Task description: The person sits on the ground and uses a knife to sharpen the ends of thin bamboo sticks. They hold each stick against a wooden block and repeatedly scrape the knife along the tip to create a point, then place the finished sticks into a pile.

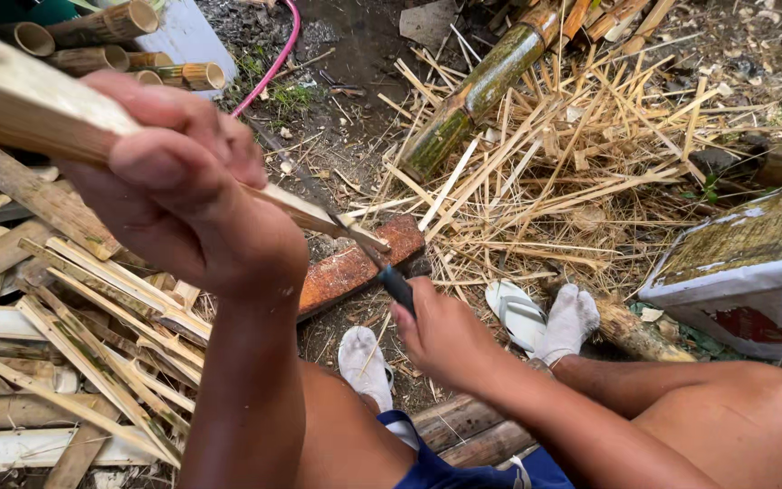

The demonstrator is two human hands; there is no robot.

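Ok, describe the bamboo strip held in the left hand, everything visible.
The bamboo strip is a long, pale, fibrous split piece, slanting from the upper left edge down to a narrow tip over the reddish block. The left hand grips its middle. The blade of a dark-handled knife, held in the right hand, meets it near the tip.

Daylit dirt ground (pixel 355 54) strewn with bamboo shavings (pixel 572 154).

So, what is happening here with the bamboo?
A seated person is splitting bamboo. The left hand grips a bamboo strip held out over the ground. The right hand holds a dark-handled knife whose blade meets the strip's far end. Cut bamboo slats lie at the left, thin shavings ahead.
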